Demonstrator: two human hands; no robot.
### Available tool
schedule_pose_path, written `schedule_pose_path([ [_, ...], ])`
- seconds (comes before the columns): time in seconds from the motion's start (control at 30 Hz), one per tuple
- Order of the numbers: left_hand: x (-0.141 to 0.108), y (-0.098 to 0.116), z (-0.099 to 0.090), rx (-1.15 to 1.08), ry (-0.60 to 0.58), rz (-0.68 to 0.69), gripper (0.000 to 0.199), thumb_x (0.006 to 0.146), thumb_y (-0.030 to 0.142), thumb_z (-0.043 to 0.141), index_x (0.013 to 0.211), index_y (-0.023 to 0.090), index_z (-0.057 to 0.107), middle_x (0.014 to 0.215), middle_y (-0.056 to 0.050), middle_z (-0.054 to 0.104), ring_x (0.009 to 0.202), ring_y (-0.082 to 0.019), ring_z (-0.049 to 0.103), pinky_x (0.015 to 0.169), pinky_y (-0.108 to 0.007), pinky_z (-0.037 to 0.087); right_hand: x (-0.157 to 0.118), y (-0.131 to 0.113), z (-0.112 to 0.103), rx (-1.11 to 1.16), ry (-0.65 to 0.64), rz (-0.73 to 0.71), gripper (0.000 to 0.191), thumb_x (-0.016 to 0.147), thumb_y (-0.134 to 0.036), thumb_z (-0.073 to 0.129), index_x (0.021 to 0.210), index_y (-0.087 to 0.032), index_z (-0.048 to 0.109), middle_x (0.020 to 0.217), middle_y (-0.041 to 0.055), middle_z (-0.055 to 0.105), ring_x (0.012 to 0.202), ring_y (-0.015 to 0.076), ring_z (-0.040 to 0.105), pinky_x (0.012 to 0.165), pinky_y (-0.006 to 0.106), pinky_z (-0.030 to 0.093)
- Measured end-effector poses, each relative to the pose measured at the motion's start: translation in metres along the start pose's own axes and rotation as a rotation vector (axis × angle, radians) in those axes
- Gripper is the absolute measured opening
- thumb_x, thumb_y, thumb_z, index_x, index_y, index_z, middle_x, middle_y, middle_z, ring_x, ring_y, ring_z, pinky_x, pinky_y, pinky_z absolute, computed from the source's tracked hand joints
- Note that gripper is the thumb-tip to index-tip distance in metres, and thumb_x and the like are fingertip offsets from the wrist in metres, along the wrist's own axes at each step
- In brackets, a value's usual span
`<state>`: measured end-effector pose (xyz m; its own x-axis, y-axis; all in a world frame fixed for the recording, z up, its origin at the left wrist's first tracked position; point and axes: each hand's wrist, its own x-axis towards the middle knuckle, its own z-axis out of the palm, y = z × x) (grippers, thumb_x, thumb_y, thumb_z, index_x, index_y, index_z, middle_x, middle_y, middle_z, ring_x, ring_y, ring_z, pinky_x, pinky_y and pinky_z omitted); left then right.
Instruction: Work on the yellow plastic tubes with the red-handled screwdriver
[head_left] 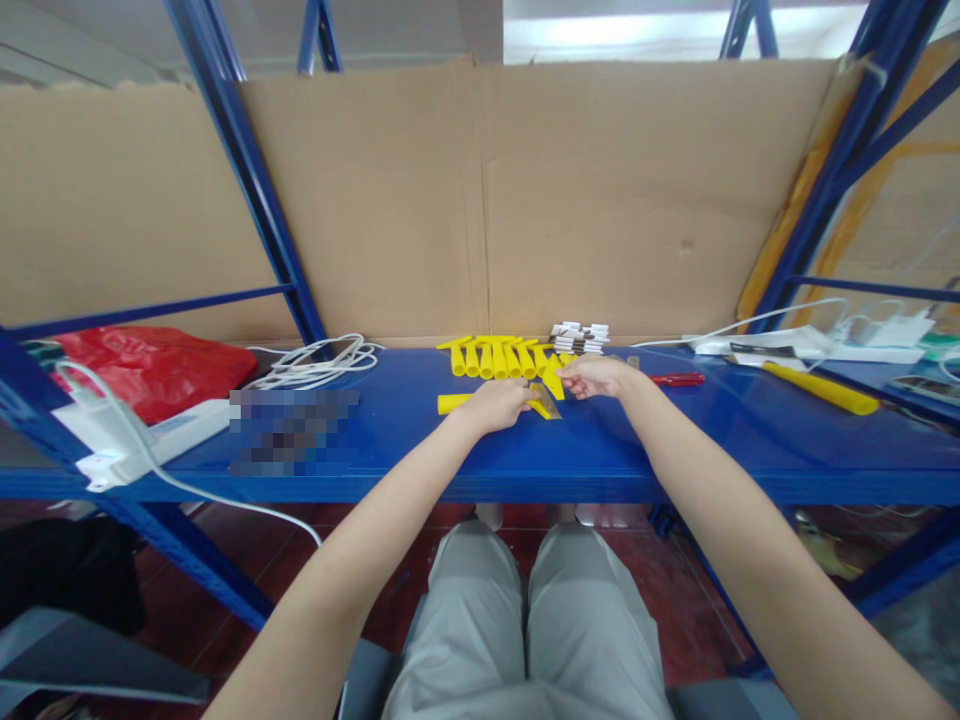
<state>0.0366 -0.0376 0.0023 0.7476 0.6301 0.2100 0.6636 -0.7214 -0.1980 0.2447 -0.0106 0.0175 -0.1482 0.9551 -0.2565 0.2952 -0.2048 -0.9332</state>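
Spread beneath everything, a blue shelf (405, 445), with a row of yellow scrapers (487, 360) towards its back, close to small white pieces (581, 336) in a stack. Nearer the front, around the middle, holding a yellow scraper (451, 404) in the closed left hand (496, 404), fingers curled over the handle. Lies lengthwise roughly along the shelf's front edge, handle end to the left, metal blade (552, 402) to the right and slanting slightly towards the person. Likely light and stiff, with a smooth handle apt to turn in a loose grip; best taken around mid-handle, clear of the thin, probably sharp blade. Pinching a small yellow part (553, 379) between thumb and fingertips of the right hand (596, 377), just beside the blade, perhaps touching it, too small to tell. Probably light and rigid too, best held by its edges. Off to the right of both, a red tool (677, 380), lying nearly crosswise.
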Motion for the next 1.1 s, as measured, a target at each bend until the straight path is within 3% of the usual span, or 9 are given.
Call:
schedule_pose_path([
  [0.17, 0.001, -0.001, 0.000, -0.045, 0.030, -0.014, 0.034, 0.093, 0.022, 0.053, 0.126, 0.023, 0.062, 0.120, -0.008, 0.068, 0.112, -0.023, 0.064, 0.092, -0.033, 0.051, -0.005, -0.001, 0.006, -0.098, -0.046, 0.029, 0.027, 0.089, -0.017, 0.060, 0.065, -0.017, 0.045, 0.047, -0.0062, 0.042, 0.039, 0.0027, 0.035, 0.039, 0.013, 0.030],
  [0.33, 0.000, 0.000, -0.001, -0.093, 0.038, -0.066, 0.037, 0.092, 0.022, 0.056, 0.128, 0.017, 0.059, 0.121, -0.014, 0.068, 0.113, -0.027, 0.065, 0.094, -0.040, 0.051, -0.005, 0.001, 0.013, -0.134, -0.062, 0.026, 0.031, 0.088, -0.018, 0.059, 0.064, -0.019, 0.040, 0.043, -0.0083, 0.036, 0.034, 0.0010, 0.025, 0.033, 0.012, 0.016],
  [0.77, 0.001, 0.000, 0.000, -0.074, 0.021, -0.048, 0.035, 0.093, 0.022, 0.055, 0.127, 0.015, 0.059, 0.117, -0.015, 0.069, 0.112, -0.027, 0.064, 0.094, -0.038, 0.050, -0.003, 0.002, 0.020, -0.143, -0.052, 0.030, 0.026, 0.087, -0.011, 0.055, 0.066, -0.019, 0.043, 0.043, -0.0087, 0.038, 0.031, 0.0003, 0.024, 0.031, 0.011, 0.014],
  [1.1, -0.001, 0.002, -0.004, -0.043, 0.017, -0.003, 0.032, 0.093, 0.019, 0.052, 0.121, 0.019, 0.067, 0.108, -0.012, 0.070, 0.103, -0.024, 0.067, 0.089, -0.034, 0.051, -0.002, 0.001, 0.025, -0.179, -0.024, 0.037, 0.033, 0.082, -0.013, 0.065, 0.061, -0.019, 0.041, 0.040, -0.0094, 0.037, 0.031, -0.0002, 0.024, 0.029, 0.011, 0.014],
])
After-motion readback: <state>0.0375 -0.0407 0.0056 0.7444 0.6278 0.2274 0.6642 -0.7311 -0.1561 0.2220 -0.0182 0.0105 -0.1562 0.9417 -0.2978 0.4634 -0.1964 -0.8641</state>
